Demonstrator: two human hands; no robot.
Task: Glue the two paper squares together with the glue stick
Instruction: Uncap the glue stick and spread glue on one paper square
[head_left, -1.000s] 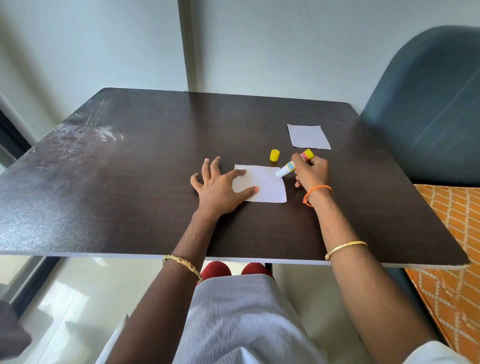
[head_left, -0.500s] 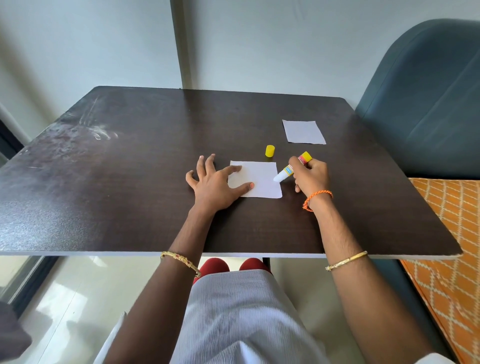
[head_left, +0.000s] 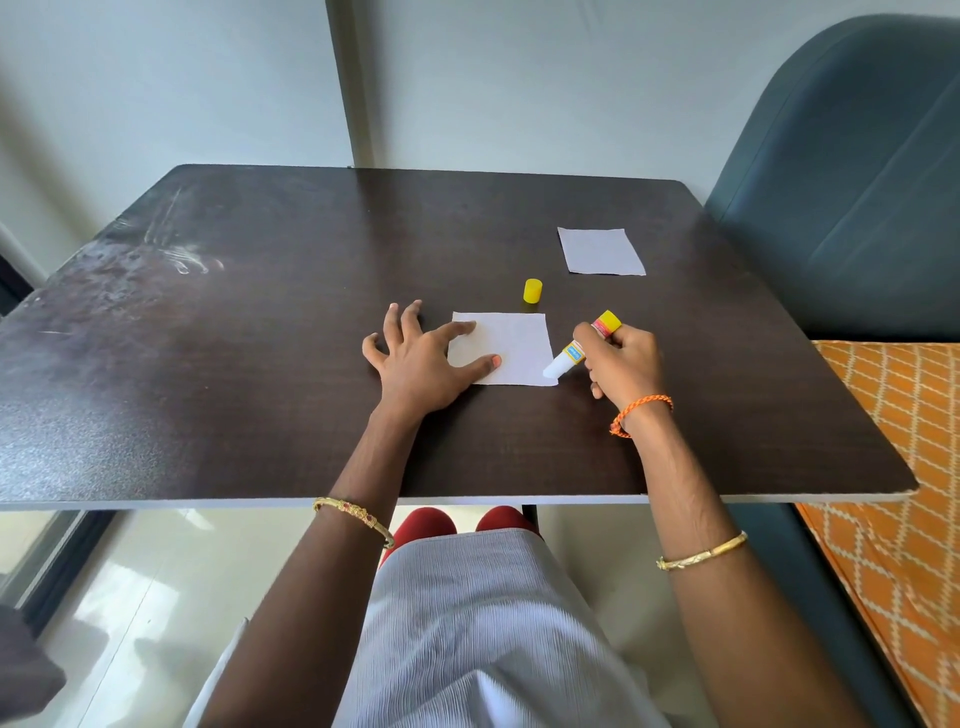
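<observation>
Pale grey walls meet at a corner behind a dark brown wooden table (head_left: 260, 364) that fills the middle of the frame; a teal upholstered chair (head_left: 852, 182) is seen at the upper right, and an orange patterned cloth (head_left: 904, 467) lies at the right edge.

Just right of centre, a white paper square (head_left: 511, 345) lies flat on the table. Its left edge is pinned by the left hand (head_left: 421, 364), whose fingers are spread and nearly straight, with the thumb and forefinger pressed onto the sheet.

An uncapped glue stick with a yellow base and white tip (head_left: 582, 348) is gripped in the curled fingers of the right hand (head_left: 621, 361), tilted down to the left so that its tip touches the lower right corner of the sheet.

A small yellow plastic cap (head_left: 532, 290) stands upright just above the sheet, apart from it. A second white paper square (head_left: 600, 251) lies flat higher and to the right, well apart from the first.

Gold bangles are worn on both forearms, and an orange braided thread is tied round the right wrist.
</observation>
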